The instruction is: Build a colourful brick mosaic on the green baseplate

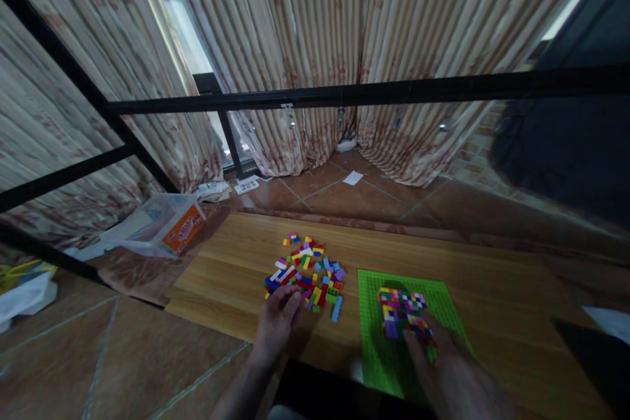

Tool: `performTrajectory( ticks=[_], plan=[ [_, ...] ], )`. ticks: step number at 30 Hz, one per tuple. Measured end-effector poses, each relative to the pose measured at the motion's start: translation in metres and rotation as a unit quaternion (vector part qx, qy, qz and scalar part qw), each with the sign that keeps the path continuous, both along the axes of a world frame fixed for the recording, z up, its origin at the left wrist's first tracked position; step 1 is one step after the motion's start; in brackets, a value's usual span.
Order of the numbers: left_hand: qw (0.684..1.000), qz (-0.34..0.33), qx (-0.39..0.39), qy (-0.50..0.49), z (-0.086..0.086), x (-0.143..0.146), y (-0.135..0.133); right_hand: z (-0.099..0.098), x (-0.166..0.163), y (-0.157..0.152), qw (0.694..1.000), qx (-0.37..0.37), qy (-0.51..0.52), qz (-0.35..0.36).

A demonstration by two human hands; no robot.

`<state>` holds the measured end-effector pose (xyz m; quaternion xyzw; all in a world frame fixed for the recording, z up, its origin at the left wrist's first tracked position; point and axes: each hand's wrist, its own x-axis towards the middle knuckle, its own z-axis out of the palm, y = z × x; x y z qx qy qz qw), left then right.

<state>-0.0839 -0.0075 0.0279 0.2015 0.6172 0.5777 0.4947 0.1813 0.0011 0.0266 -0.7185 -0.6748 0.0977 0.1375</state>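
Observation:
My left hand (278, 323) is at the near edge of a loose pile of coloured toy building bricks (308, 269). Its thumb and fingers are curled together, and whatever may be between them is too small to make out. A green studded baseplate (371, 315) lies to the right of the pile. On it sits a many-coloured block of joined bricks (401, 308). My right hand (445, 357) grips this block at its near right corner, thumb at the near side and fingers at the right. A green brick (432, 352) shows between them.
The bricks lie on a low wooden table (221, 275). A clear plastic box (157, 226) with an orange label stands on the left. Black metal bars (315, 100) cross in front of patterned curtains (305, 26). Papers (353, 178) lie on the tiled floor beyond.

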Motion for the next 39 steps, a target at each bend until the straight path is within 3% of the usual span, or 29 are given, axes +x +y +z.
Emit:
performTrajectory(
  ticks=[4, 8, 13, 20, 24, 28, 31, 34, 39],
  plan=[
    [0.999, 0.011, 0.032, 0.016, -0.008, -0.010, 0.006, 0.022, -0.015, 0.017, 0.996, 0.054, 0.017, 0.065],
    [0.998, -0.014, 0.051, 0.032, -0.020, -0.009, 0.009, 0.029, -0.050, 0.049, 0.976, 0.036, 0.104, 0.185],
    [0.997, -0.022, 0.078, -0.007, -0.026, -0.003, 0.008, 0.027, -0.103, 0.104, 0.957, 0.012, 0.156, 0.245],
    [0.988, -0.026, 0.091, -0.122, -0.029, -0.001, 0.006, 0.010, -0.155, 0.167, 0.950, -0.071, 0.102, 0.288],
    [0.987, -0.053, 0.083, -0.130, -0.031, -0.003, 0.000, 0.003, -0.162, 0.173, 0.946, -0.077, 0.099, 0.298],
    [0.993, -0.077, 0.077, -0.035, -0.027, -0.006, -0.007, 0.008, -0.152, 0.167, 0.946, -0.068, 0.138, 0.284],
    [0.992, -0.103, 0.072, 0.035, -0.021, -0.009, -0.009, 0.015, -0.145, 0.154, 0.929, -0.094, 0.172, 0.313],
    [0.988, -0.119, 0.071, 0.063, -0.017, -0.010, -0.009, 0.020, -0.147, 0.139, 0.913, -0.123, 0.135, 0.364],
    [0.989, -0.110, 0.079, 0.056, -0.013, -0.008, -0.008, 0.020, -0.164, 0.125, 0.922, -0.089, 0.036, 0.374]
  ],
)
